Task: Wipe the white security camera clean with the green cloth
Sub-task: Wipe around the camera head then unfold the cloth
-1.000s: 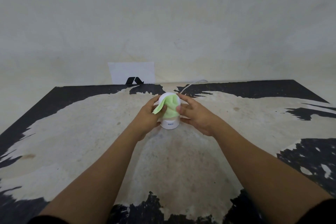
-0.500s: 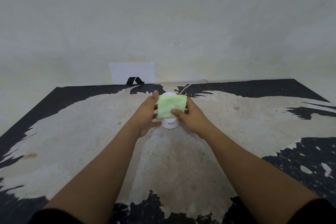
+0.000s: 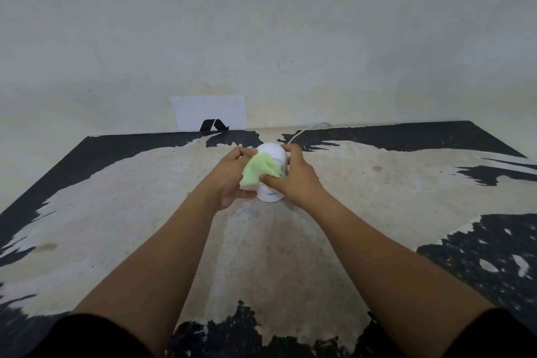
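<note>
From the head view, a white security camera (image 3: 270, 174) stands upright on a worn surface (image 3: 145, 212) whose black coating has flaked away to pale patches over most of the middle. The camera sits toward the far centre of the surface, its rounded top bare and its lower body showing small blue lettering.

The left hand (image 3: 232, 180) cups the camera's left side, fingers curled around it toward the back and thumb low near the base. The right hand (image 3: 293, 180) wraps the right side, its fingertips reaching over the top rear edge, and its thumb presses a crumpled green cloth (image 3: 258, 170) against the camera's front. The cloth bunches between the two hands, covering the middle of the front face, with a loose corner hanging down to the left against the left palm.

A thin white cable (image 3: 305, 131) runs from behind the camera to the far edge of the surface. Against the pale wall (image 3: 261, 23) beyond leans a white card (image 3: 209, 112) with a black angular mark at its lower edge. Both forearms are bare, with dark sleeves (image 3: 96, 337) at the bottom of the view.
</note>
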`<state>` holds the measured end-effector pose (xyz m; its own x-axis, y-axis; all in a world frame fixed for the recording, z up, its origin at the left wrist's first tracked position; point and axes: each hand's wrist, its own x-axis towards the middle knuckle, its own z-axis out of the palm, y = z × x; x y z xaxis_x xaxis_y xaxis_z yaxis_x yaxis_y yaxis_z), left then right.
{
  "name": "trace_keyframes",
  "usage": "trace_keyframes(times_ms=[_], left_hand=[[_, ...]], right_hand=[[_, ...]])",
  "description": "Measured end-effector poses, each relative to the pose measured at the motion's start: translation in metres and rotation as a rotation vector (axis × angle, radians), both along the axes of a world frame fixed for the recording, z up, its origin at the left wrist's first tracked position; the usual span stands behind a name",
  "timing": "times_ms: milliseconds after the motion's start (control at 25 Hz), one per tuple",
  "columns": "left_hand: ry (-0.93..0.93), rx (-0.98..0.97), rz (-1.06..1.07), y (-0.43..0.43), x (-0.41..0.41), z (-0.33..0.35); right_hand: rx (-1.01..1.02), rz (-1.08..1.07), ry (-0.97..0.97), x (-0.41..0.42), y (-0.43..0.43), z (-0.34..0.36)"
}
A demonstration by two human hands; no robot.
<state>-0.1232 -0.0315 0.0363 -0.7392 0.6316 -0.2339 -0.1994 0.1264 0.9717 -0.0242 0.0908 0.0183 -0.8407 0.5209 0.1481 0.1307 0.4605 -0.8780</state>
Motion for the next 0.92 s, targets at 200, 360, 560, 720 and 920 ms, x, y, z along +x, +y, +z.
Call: trace_keyframes(times_ms=[200, 360, 560, 720, 920], left_hand=[[0.005, 0.007, 0.005, 0.001, 0.001, 0.0], [0.011, -0.011, -0.006, 0.001, 0.0, -0.002], [0.03, -0.014, -0.005, 0.0, 0.002, -0.002], [0.058, -0.003, 0.027, 0.0, 0.006, 0.0], [0.068, 0.014, 0.015, -0.001, 0.008, -0.001]], right_hand=[[-0.126, 0.05, 0.046, 0.007, 0.016, -0.013], [-0.315, 0.128, 0.094, 0.008, 0.023, -0.015], [-0.345, 0.08, 0.11, 0.005, 0.02, -0.008], [-0.202, 0.022, 0.044, 0.001, 0.009, -0.002], [-0.071, -0.012, 0.059, 0.009, 0.009, -0.007]])
